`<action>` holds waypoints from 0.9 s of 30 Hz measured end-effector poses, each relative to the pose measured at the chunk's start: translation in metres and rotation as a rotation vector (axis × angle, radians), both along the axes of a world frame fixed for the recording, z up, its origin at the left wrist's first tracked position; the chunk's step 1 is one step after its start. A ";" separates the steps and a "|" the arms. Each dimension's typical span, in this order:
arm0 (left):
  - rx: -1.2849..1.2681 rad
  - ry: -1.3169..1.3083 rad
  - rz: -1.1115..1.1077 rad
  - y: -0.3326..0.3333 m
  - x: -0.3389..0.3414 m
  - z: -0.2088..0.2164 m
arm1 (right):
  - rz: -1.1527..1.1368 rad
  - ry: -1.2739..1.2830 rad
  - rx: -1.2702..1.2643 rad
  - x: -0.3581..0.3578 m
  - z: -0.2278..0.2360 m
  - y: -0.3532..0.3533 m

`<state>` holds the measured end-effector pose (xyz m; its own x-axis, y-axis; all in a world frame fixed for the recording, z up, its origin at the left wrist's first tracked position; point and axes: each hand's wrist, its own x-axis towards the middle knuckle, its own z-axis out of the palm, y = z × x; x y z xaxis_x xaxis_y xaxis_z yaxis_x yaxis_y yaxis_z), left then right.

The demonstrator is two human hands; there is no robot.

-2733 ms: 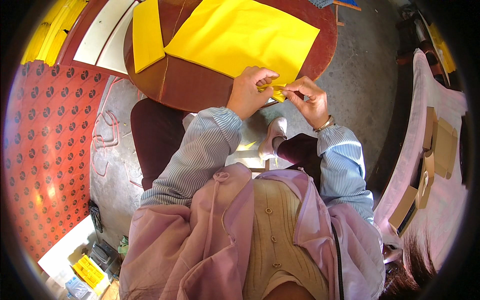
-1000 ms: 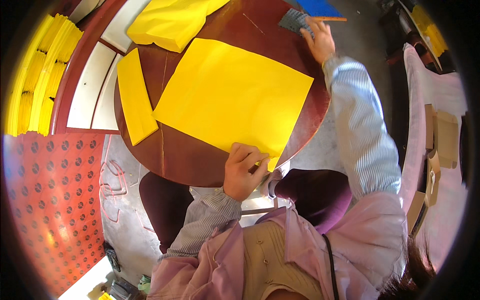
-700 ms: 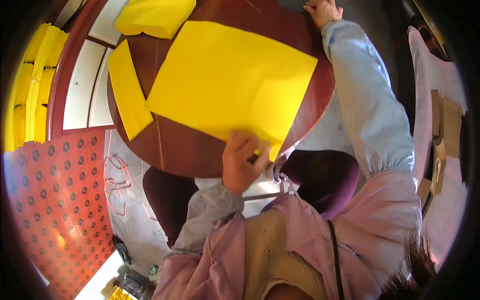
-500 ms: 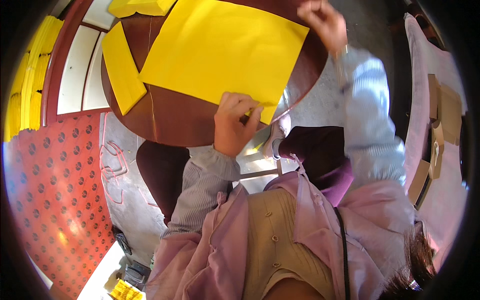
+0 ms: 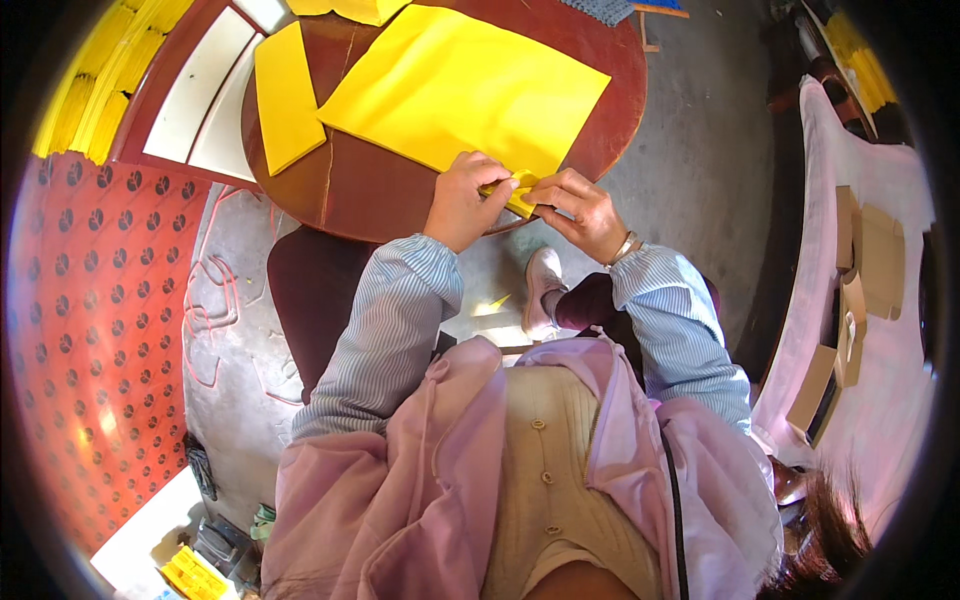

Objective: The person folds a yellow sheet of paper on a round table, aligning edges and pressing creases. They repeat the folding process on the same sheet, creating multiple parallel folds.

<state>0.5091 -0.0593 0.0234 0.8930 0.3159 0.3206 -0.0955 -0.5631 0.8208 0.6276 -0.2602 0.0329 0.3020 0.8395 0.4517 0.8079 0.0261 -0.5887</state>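
Observation:
A large yellow sheet (image 5: 470, 90), paper-like, lies on a round reddish-brown table (image 5: 385, 195). Its near right corner is curled up between my hands at the table's near edge. My left hand (image 5: 468, 203) pinches the curled corner with thumb and forefinger. From the right, my right hand (image 5: 583, 212) closes its fingers on the same corner, close to the left fingertips. The fingers partly hide the exact fold there. Left of the sheet lies a narrow yellow folded stack (image 5: 288, 100), apart from it.
Another yellow bundle (image 5: 350, 8) sits at the table's far edge, and a grey-blue cloth (image 5: 600, 10) at its far right. Yellow stacks (image 5: 100, 70) stand far left. Open cardboard boxes (image 5: 880, 265) lie on a pink-covered surface at right. Pink cord (image 5: 212, 295) loops on the floor.
My right hand has come down from the table's far right to the sheet's near corner, beside my left hand. The left hand keeps its pinch. The whole view has shifted somewhat.

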 end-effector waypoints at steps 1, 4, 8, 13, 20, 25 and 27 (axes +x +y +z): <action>0.000 0.001 -0.003 0.001 0.000 -0.001 | 0.012 0.009 0.016 0.001 0.000 0.000; 0.000 0.007 -0.010 0.002 -0.001 -0.004 | -0.017 0.098 0.025 0.000 -0.002 0.002; -0.029 0.007 -0.025 0.004 -0.001 -0.006 | -0.048 0.241 0.036 0.000 -0.003 0.004; -0.028 0.016 -0.058 0.007 -0.003 -0.005 | -0.140 0.533 0.016 0.001 -0.009 0.008; -0.039 0.029 -0.076 0.007 -0.006 -0.005 | -0.144 0.560 0.064 0.001 -0.013 0.010; 0.028 0.028 -0.003 0.001 -0.002 -0.005 | -0.205 0.511 0.098 -0.003 -0.013 0.011; 0.033 0.024 0.006 0.000 -0.001 -0.006 | -0.206 0.471 0.097 -0.006 -0.012 0.010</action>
